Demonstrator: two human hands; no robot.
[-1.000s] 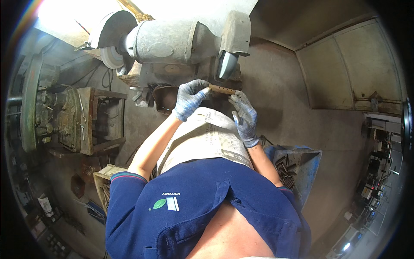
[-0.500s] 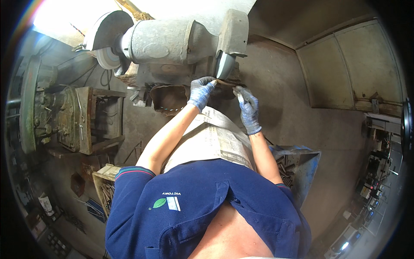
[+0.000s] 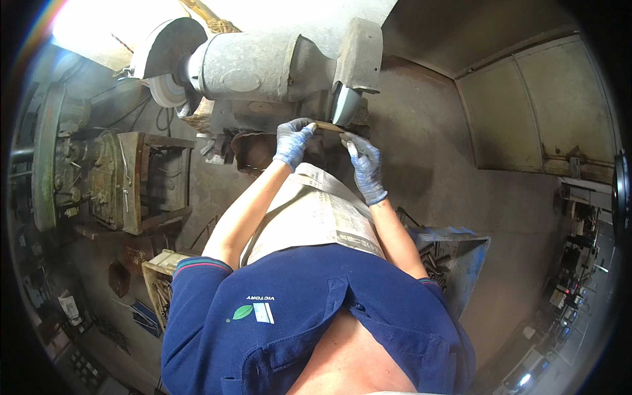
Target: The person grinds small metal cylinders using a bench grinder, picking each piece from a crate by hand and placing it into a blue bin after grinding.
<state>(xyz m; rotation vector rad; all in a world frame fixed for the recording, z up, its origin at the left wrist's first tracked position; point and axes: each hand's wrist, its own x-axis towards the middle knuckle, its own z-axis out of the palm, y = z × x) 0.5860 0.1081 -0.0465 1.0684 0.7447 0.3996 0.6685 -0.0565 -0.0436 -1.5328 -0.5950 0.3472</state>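
Observation:
A slim brownish metal bar (image 3: 328, 126) spans the gap between my two gloved hands. Its left end is pinched by my left hand (image 3: 293, 141), closed in a grey and blue work glove. At the other end my right hand (image 3: 363, 162) closes on it with thumb and fingertips. The bar lies at the lower edge of the right-hand grinding wheel (image 3: 346, 107) of a bench grinder (image 3: 247, 66); whether they touch I cannot tell. A metal guard (image 3: 360, 56) covers the top of that wheel.
The grinder's other wheel (image 3: 166, 91) sits at the left under its own guard. Newspaper (image 3: 316, 210) covers my lap. A bin of metal pieces (image 3: 471, 253) stands at my right, a wooden box (image 3: 156, 270) at my left. A greenish machine (image 3: 99, 178) stands farther left.
Both hands have shifted left with the bar, which now shows more of its length between them. The view has also tilted slightly.

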